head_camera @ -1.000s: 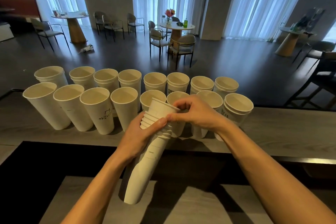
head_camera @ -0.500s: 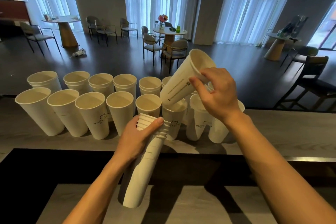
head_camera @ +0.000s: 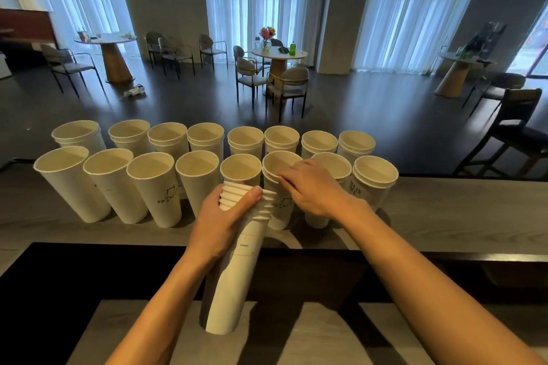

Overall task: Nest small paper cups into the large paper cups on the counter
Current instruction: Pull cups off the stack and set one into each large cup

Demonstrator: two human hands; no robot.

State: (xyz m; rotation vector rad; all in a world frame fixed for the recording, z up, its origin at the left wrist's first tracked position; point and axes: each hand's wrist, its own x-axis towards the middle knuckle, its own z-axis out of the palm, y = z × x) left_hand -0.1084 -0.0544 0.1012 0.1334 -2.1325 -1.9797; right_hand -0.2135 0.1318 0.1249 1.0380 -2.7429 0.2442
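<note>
Two rows of large white paper cups (head_camera: 154, 187) stand on the grey counter (head_camera: 444, 210). My left hand (head_camera: 219, 222) grips a long, tilted stack of small cups (head_camera: 237, 261) near its top, just in front of the rows. My right hand (head_camera: 314, 187) rests with nearly straight fingers on the near rim of a front-row cup (head_camera: 275, 161), which shows a double rim with a small cup seated inside. The front-row cups to its left, such as the one beside it (head_camera: 240, 166), are empty. Back-row cups (head_camera: 281, 139) and the right front cups (head_camera: 375, 172) show double rims.
The counter drops to a dark recess (head_camera: 89, 275) and a lower grey surface (head_camera: 296, 341) under my arms, where the stack's bottom hangs. Beyond the counter lies a room with round tables (head_camera: 278, 53), chairs (head_camera: 289, 83) and a bar stool (head_camera: 516, 127).
My right hand pulled the top small cup off the stack, lifted it, then lowered it into a front-row large cup. The left hand and the stack stayed put.
</note>
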